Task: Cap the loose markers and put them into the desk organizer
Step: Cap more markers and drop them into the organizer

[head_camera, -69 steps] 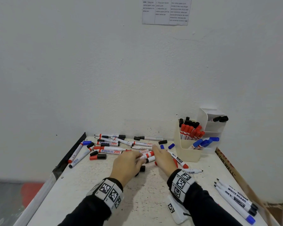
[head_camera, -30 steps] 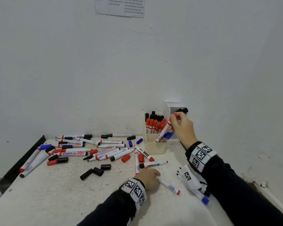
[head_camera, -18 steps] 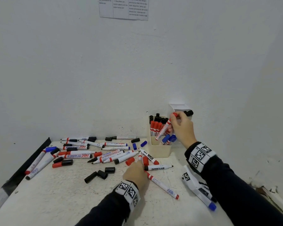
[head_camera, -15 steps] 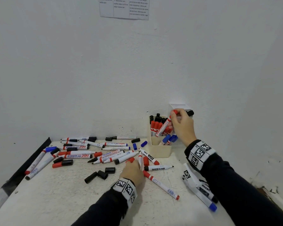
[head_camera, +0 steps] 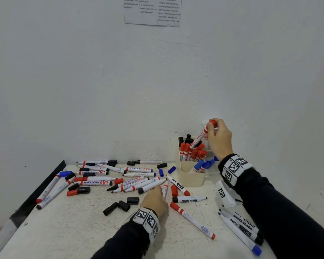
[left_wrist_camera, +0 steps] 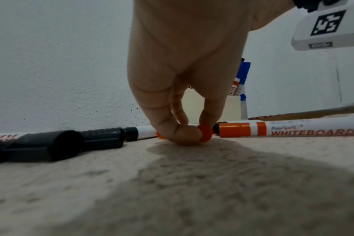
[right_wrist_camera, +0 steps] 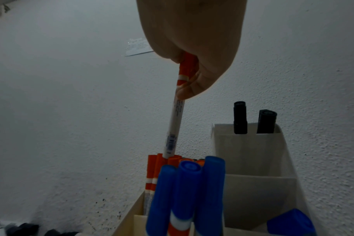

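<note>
My right hand (head_camera: 218, 139) grips a capped red marker (head_camera: 198, 137) by its cap end, tilted over the cream desk organizer (head_camera: 190, 176). Its lower end sits among the red markers (head_camera: 193, 154) standing there. In the right wrist view the red marker (right_wrist_camera: 175, 124) hangs from my right hand (right_wrist_camera: 192, 63) down to the red caps, behind blue markers (right_wrist_camera: 188, 191). My left hand (head_camera: 154, 200) is down on the table. Its thumb and fingers (left_wrist_camera: 172, 129) pinch a loose red cap (left_wrist_camera: 205, 133). Uncapped and capped markers (head_camera: 101, 182) lie scattered at the left.
Loose black caps (head_camera: 120, 205) lie near my left wrist; blue caps (head_camera: 161, 172) lie by the organizer. A red marker (head_camera: 192, 220) and a black one (head_camera: 189, 199) lie in front. Several capped markers (head_camera: 239, 228) and a tagged white device (head_camera: 223, 195) sit at the right. The wall stands close behind.
My right hand carried the red marker to the organizer and has tipped it more upright. My left hand slid forward over the table and pinched the red cap.
</note>
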`<state>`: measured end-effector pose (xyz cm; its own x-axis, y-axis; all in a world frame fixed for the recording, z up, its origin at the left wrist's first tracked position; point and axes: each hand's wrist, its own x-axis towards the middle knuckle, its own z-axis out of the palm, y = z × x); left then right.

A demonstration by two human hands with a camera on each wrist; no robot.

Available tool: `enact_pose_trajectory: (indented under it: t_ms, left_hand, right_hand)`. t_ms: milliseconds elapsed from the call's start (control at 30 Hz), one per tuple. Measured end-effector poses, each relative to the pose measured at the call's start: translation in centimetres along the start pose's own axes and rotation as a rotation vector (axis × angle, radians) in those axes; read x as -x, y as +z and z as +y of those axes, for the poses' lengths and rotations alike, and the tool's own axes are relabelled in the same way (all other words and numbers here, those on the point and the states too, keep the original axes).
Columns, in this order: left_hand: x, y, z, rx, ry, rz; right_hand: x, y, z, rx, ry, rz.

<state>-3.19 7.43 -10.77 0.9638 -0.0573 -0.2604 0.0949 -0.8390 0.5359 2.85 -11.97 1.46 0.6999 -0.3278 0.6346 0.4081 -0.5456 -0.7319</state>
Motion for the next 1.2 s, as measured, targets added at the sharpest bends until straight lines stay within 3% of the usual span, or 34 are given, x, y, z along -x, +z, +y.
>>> enact_pose_trajectory:
  t_ms: [267, 567, 700, 800, 900, 1000, 1133, 1200]
  left_hand:
    - [-0.2, -1.1, -0.7, 0.109, -0.095, -0.062]
    - [0.6, -2.7, -2.4, 0.348, -0.208, -0.109]
    - [1.3, -3.6, -2.7, 0.643, -0.289, -0.163]
    - [1.5, -4.2, -3.2, 0.671, -0.249, -0.129]
    - [1.6, -5.0, -3.4, 0.741, -0.309, -0.088]
    - [1.8, -5.3, -4.0, 0.721, -0.269, -0.040]
    - [2.0, -6.0, -5.5, 0.706, -0.163, 0.064]
    - [1.9, -6.5, -6.1, 0.715, -0.130, 0.127]
  right_hand:
    - [-0.5, 0.5, 0.7, 0.062, -0.084, 0.073]
    - [-0.3, 2.2, 1.5, 0.329, 0.058, -0.212]
    - [0.2, 2.6, 1.2, 0.308, 0.112, -0.196]
    - [0.1, 2.6, 1.1, 0.351, 0.062, -0.203]
    - [-0.4, 2.4, 0.9, 0.346, 0.074, -0.230]
    - [-0.9, 2.1, 0.4, 0.306, 0.062, -0.164]
    - [-1.5, 1.9, -0.9, 0.165, -0.082, 0.037]
    - [-1.6, 2.2, -1.7, 0.092, -0.120, 0.044]
